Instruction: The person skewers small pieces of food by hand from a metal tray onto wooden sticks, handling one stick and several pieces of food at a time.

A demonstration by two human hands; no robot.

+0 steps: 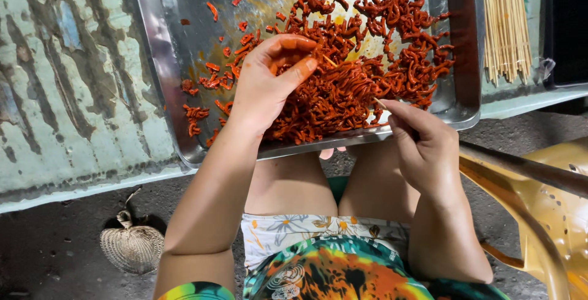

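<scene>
Skewer [378, 101] pinched in right hand [422, 147] fingertips (tip exposed).

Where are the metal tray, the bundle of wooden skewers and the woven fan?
metal tray [160, 61], head view, on its bare left rim.
bundle of wooden skewers [505, 24], head view, middle of the sticks.
woven fan [131, 248], head view, centre of the woven blade, on the ground.

One head-worn camera looks steeply down from close above the tray [160, 61], whose near edge overhangs the person's lap.
</scene>
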